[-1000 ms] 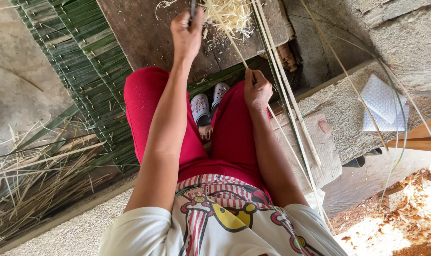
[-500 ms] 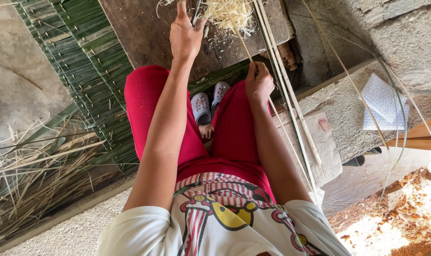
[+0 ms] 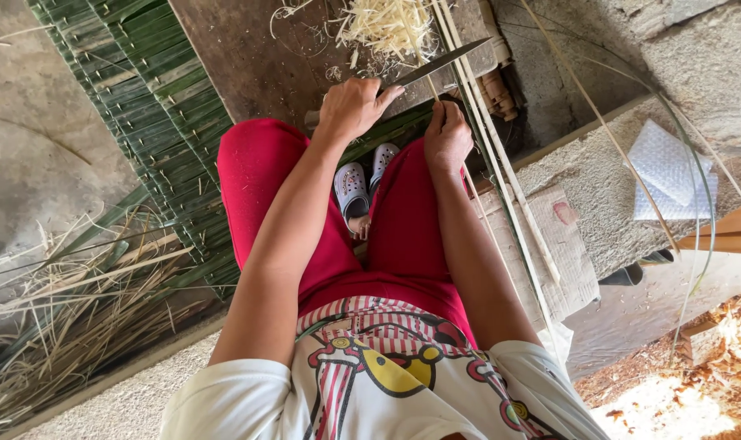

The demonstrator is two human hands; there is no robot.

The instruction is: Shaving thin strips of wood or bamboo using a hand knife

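My left hand grips the handle of a long knife whose dark blade points up and to the right over a wooden board. My right hand pinches a thin bamboo strip just under the blade, above my right knee. The strip runs down past my right leg. A heap of pale shavings lies on the board beyond the blade. I sit in red trousers, with grey shoes between my knees.
A woven green mat lies at the left, with dry leaves and stalks below it. More long strips arc over a concrete ledge at the right, where a white padded sheet rests. Wood chips cover the ground at the lower right.
My left hand has drawn back from the shavings toward my knee, and the knife blade now shows lying across the strip. My right hand stays on the strip.
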